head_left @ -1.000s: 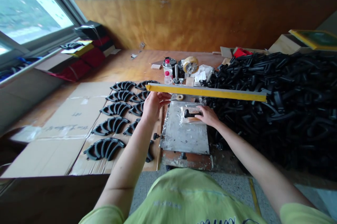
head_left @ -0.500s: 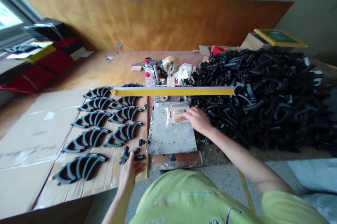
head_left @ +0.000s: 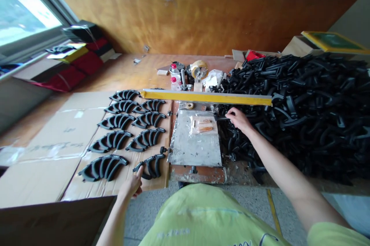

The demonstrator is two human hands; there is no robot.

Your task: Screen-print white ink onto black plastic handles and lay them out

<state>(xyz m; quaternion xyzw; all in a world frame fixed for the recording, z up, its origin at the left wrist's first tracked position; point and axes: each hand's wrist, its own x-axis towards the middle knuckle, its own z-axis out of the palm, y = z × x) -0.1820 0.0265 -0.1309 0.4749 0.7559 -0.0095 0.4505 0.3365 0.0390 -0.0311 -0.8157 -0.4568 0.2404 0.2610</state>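
My left hand (head_left: 133, 185) is at the near edge of the cardboard, index finger stretched out against a short fanned row of black curved plastic parts (head_left: 152, 166). It holds nothing that I can see. Over the left edge of the black heap, my right hand (head_left: 237, 118) pinches a dark plastic part (head_left: 222, 118), its far end near the metal plate's right edge. The grey metal plate (head_left: 193, 148) carries a clear-wrapped patch with orange-brown pieces (head_left: 204, 126). Above the plate a long yellow-edged frame (head_left: 205, 96) stretches across.
Fanned rows of black parts (head_left: 110, 141) lie on flattened cardboard (head_left: 72, 134) at left. At right rises a big heap of black parts (head_left: 303, 123). Behind the plate stand red-capped bottles (head_left: 174, 72) and a tape roll (head_left: 199, 69). Black knobs (head_left: 163, 149) stick out beside the plate.
My right hand has moved right, from the wrapped patch to the heap's edge, where it now pinches a part. My left hand has drawn back slightly; the parts beside it now stand in a fanned row.
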